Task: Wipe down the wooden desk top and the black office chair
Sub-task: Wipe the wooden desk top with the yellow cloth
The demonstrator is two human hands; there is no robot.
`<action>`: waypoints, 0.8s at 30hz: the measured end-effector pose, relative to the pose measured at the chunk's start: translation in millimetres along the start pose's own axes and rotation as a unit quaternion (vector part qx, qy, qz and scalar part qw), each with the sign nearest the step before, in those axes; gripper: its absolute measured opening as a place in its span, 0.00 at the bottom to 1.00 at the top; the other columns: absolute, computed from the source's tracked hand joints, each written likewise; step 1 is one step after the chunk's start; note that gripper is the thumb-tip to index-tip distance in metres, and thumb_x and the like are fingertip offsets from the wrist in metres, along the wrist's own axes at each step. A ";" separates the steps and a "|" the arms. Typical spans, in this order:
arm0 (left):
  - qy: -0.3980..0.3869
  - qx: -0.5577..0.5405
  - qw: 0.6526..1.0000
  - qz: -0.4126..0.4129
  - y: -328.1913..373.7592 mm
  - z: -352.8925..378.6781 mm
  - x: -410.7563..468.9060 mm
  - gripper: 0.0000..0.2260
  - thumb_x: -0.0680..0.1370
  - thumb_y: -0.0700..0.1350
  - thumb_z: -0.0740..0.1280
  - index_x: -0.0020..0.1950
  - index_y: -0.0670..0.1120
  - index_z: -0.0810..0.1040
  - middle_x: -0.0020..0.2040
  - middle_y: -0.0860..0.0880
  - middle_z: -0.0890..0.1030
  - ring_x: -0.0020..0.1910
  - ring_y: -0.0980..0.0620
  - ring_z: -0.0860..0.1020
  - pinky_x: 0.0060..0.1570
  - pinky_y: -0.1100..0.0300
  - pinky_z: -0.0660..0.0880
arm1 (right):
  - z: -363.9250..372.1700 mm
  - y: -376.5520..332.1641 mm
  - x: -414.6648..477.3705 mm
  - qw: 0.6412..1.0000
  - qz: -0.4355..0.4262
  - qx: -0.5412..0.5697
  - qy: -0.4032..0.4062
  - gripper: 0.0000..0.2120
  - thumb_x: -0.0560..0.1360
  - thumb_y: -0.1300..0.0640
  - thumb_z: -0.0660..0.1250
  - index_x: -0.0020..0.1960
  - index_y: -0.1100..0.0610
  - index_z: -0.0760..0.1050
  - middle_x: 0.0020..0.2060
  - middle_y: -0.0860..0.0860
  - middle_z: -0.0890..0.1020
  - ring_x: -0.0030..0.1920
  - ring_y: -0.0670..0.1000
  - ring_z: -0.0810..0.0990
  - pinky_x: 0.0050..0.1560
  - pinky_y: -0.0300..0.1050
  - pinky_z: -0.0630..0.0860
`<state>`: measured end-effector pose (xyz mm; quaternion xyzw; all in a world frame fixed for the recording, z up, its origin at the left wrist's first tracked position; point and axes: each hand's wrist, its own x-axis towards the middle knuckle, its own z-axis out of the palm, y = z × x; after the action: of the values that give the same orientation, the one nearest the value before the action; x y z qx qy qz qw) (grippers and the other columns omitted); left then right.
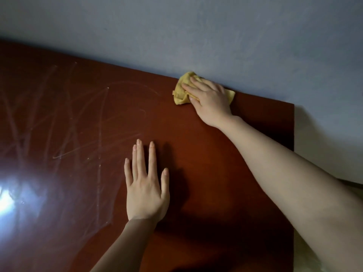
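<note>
The reddish-brown wooden desk top [225, 163] fills most of the head view. My right hand [210, 99] lies flat on a crumpled yellow cloth [181, 91], pressing it onto the desk at the far edge, right against the wall. Its fingers are straight and point left over the cloth. My left hand [146, 185] rests palm down on the middle of the desk, fingers straight and spread. Wet streaks [78, 118] mark the left part of the surface. The black office chair is not in view.
A grey-blue wall [196, 36] runs along the desk's far edge. The desk's right edge [294, 173] drops off to a pale surface below. A bright light glare [7, 197] reflects on the desk at the left.
</note>
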<state>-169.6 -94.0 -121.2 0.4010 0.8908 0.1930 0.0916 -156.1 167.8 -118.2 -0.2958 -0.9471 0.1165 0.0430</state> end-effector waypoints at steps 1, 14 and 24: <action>0.001 -0.002 1.000 -0.001 -0.7 0.0 0.3 0.27 0.81 0.56 0.44 0.78 0.48 0.47 0.78 0.46 0.45 0.77 0.51 0.42 0.74 0.55 0.38 | 5.2 -14.0 10.8 1.000 -0.013 -0.005 -0.009 0.20 0.81 0.49 0.55 0.73 0.41 0.62 0.74 0.44 0.61 0.73 0.50 0.59 0.70 0.49 0.54; 0.015 -0.017 1.000 -0.001 -6.1 -1.2 4.6 0.26 0.81 0.55 0.45 0.78 0.50 0.46 0.78 0.47 0.45 0.77 0.52 0.43 0.74 0.57 0.36 | 21.3 -98.4 -36.0 0.973 -0.204 0.050 -0.096 0.21 0.81 0.52 0.54 0.73 0.40 0.60 0.75 0.41 0.59 0.76 0.46 0.51 0.74 0.48 0.45; 0.009 -0.023 1.000 0.003 -5.5 -0.8 1.6 0.26 0.81 0.55 0.45 0.78 0.51 0.49 0.78 0.50 0.44 0.76 0.55 0.41 0.73 0.60 0.34 | -12.4 20.2 -160.9 0.998 0.027 0.059 -0.007 0.21 0.79 0.54 0.59 0.71 0.45 0.66 0.72 0.46 0.67 0.74 0.52 0.60 0.72 0.56 0.57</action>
<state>-174.6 -96.3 -122.8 0.3996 0.8858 0.2173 0.0923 -11.0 94.6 -113.2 -0.3175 -0.9304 0.1758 0.0509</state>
